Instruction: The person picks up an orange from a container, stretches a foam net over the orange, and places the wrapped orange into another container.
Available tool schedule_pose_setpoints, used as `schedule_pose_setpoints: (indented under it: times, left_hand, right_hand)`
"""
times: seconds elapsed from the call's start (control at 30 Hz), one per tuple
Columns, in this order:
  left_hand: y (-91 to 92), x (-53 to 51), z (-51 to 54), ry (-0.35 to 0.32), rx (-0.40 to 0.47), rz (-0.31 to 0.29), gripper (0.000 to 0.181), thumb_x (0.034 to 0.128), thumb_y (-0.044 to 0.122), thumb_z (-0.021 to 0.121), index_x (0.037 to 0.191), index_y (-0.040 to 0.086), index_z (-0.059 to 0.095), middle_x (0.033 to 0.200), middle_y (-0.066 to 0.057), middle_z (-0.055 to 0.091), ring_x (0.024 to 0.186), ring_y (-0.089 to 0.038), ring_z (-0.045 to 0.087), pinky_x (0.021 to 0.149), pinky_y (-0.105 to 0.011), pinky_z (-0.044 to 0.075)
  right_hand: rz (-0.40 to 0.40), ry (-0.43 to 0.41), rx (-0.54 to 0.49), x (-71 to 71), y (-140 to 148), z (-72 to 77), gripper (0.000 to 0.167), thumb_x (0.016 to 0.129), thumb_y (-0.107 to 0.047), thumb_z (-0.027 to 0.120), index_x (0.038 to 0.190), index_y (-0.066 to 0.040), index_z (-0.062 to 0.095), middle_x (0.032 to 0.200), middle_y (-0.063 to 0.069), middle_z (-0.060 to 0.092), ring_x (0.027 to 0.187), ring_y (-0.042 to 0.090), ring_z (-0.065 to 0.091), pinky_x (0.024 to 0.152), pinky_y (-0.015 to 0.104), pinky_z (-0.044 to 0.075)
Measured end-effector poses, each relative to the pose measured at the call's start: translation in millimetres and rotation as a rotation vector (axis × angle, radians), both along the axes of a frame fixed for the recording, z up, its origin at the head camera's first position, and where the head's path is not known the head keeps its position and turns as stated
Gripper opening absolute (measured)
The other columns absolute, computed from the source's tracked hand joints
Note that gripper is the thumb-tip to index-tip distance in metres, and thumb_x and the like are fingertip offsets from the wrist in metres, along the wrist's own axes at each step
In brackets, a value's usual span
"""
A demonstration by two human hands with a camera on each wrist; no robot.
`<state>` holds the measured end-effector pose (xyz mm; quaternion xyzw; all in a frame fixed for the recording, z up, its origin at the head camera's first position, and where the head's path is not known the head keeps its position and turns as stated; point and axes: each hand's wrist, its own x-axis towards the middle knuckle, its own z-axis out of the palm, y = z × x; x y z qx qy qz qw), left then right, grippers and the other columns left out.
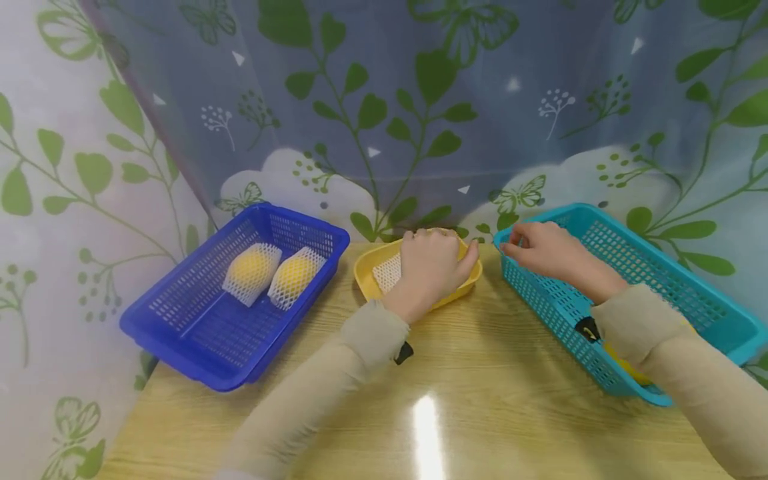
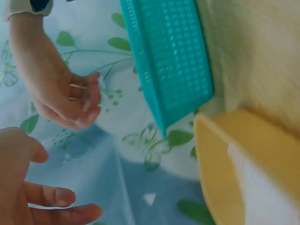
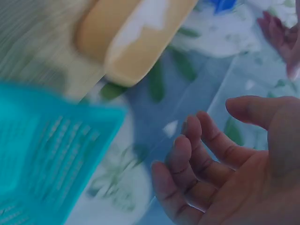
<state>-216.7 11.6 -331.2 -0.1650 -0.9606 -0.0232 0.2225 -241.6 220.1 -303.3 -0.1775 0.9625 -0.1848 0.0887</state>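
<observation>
Above a small yellow basket [image 1: 363, 272] hovers my left hand [image 1: 429, 267], its fingers relaxed and apart in the left wrist view, with nothing in them. White foam netting [image 1: 386, 272] lies in that basket, partly hidden by the hand. My right hand [image 1: 549, 250] hangs over the near-left end of a teal basket [image 1: 540, 297]; in the right wrist view its fingers [image 3: 211, 168] are loosely bent and hold nothing. Inside the teal basket a yellow thing [image 1: 627, 363] shows, mostly hidden by the right forearm.
On the left stands a blue basket [image 1: 219, 340] with two yellow fruits [image 1: 252, 270] in white foam nets, mango-like in shape. All the baskets stand on a wooden table [image 1: 492, 400]. A leaf-patterned curtain [image 1: 384, 153] hangs right behind them.
</observation>
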Motion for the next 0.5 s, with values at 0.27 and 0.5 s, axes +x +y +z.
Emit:
schedule_pose_setpoints:
  times: [0.27, 0.5]
  left_hand:
    - [45.7, -7.9, -14.7, -0.204, -0.021, 0.064, 0.061, 0.1033, 0.055, 0.023, 0.119, 0.017, 0.068, 0.097, -0.002, 0.068, 0.088, -0.025, 0.063, 0.083, -0.042, 0.048]
    - [80.4, -13.5, -36.7, -0.285, 0.018, 0.091, 0.060, 0.1041, 0.053, 0.020, 0.135, 0.018, 0.058, 0.124, -0.005, 0.064, 0.111, -0.028, 0.057, 0.091, -0.043, 0.043]
  right_hand:
    - [-0.028, -0.011, 0.156, -12.7, 72.6, -13.4, 0.037, 0.101, -0.029, 0.052, 0.110, 0.007, 0.058, 0.063, 0.004, 0.051, 0.053, 0.018, 0.043, 0.053, 0.036, 0.038]
    - [0.039, -0.089, 0.193, -17.7, 130.3, -45.9, 0.030, 0.098, -0.024, 0.057, 0.103, 0.006, 0.058, 0.077, 0.007, 0.058, 0.062, 0.019, 0.045, 0.058, 0.036, 0.040]
